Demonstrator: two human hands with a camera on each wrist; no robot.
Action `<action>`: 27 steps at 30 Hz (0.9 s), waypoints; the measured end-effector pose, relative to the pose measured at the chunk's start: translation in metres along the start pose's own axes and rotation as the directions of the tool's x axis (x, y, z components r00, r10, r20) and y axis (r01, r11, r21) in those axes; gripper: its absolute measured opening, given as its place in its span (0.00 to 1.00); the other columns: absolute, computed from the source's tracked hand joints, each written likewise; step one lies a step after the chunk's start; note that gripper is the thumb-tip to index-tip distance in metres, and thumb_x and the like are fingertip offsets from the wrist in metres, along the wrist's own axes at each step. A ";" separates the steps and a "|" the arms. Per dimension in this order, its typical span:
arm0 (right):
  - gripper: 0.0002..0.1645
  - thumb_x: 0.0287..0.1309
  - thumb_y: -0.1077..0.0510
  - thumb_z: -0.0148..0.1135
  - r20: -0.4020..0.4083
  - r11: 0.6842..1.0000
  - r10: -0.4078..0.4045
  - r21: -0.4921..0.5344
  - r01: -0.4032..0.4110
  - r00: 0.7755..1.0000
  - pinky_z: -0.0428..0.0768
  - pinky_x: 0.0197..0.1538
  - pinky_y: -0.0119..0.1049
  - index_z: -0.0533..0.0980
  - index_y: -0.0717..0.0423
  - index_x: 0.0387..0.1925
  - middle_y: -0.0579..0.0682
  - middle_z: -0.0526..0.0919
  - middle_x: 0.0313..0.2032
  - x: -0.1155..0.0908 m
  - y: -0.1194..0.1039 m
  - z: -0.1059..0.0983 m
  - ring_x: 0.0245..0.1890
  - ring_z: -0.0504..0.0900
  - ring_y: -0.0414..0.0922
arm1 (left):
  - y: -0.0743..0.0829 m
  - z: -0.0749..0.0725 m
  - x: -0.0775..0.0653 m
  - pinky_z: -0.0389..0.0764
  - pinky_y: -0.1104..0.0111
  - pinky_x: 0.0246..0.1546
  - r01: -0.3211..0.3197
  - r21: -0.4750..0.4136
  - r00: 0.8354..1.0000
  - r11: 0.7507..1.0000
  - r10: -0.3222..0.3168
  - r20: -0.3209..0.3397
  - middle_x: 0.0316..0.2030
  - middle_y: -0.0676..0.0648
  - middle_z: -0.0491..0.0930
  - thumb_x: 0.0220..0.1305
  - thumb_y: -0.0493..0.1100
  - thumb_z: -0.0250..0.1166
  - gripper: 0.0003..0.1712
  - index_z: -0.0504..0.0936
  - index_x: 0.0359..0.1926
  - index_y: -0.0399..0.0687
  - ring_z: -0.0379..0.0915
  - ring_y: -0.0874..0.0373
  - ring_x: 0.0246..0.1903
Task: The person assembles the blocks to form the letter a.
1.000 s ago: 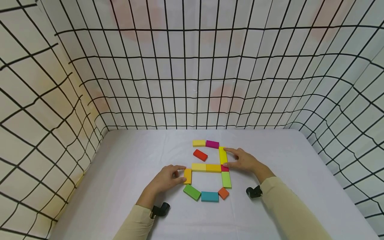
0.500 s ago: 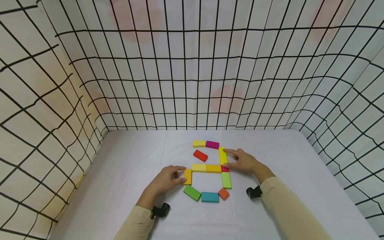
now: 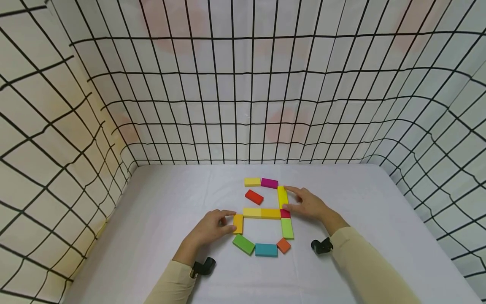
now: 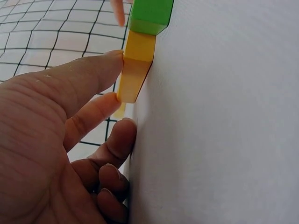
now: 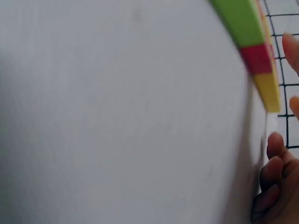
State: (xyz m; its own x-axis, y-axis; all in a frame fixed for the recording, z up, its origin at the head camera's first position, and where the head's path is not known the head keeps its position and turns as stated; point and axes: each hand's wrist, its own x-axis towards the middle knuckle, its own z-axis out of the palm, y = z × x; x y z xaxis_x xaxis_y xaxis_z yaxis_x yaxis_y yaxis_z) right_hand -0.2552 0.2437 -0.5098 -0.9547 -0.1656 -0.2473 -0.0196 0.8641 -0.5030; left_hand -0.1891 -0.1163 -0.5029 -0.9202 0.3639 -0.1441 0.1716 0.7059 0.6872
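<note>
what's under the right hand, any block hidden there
The right hand rests beside the yellow block, fingertips touching its edge. The small red block shows just by the thumb. Under the palm only white table borders it; whatever the palm covers cannot be seen.

Eleven coloured blocks [image 3: 271, 213] lie on the white table [image 3: 152, 219]; two hands, two wrist cameras [image 3: 203, 267]
</note>
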 end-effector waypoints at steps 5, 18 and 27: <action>0.49 0.56 0.31 0.69 -0.095 0.999 -0.043 -0.005 0.043 0.995 0.76 0.42 0.40 0.64 0.39 0.75 0.56 0.74 0.47 0.000 -0.016 0.004 0.46 0.73 0.50 | 0.000 -0.002 0.000 0.71 0.64 0.39 0.008 -0.004 1.000 1.000 -0.008 0.000 0.37 0.52 0.76 0.64 0.52 0.72 0.27 0.81 0.63 0.58 0.68 0.57 0.38; 0.31 0.58 0.36 0.70 -0.081 0.989 -0.108 -0.107 0.099 0.991 0.72 0.34 0.35 0.82 0.46 0.58 0.47 0.78 0.32 0.004 -0.083 0.021 0.36 0.74 0.44 | -0.001 -0.001 0.002 0.70 0.65 0.38 -0.025 0.003 1.000 1.000 0.025 0.006 0.36 0.52 0.76 0.64 0.53 0.71 0.27 0.81 0.63 0.57 0.68 0.58 0.38; 0.30 0.57 0.34 0.70 -0.114 0.973 -0.085 -0.222 0.058 0.990 0.77 0.44 0.41 0.84 0.49 0.53 0.45 0.84 0.34 0.007 -0.091 0.028 0.39 0.76 0.46 | -0.001 -0.002 0.002 0.70 0.64 0.39 -0.015 0.000 1.000 1.000 0.015 0.008 0.36 0.52 0.76 0.64 0.52 0.72 0.27 0.81 0.63 0.57 0.68 0.57 0.38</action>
State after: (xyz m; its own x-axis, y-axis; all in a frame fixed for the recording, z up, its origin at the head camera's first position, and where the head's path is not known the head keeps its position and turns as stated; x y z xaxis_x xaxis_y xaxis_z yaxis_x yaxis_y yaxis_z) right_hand -0.2522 0.1508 -0.4892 -0.9771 -0.1831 -0.1080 -0.1402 0.9369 -0.3202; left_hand -0.1916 -0.1178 -0.5022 -0.9149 0.3789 -0.1394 0.1852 0.7006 0.6891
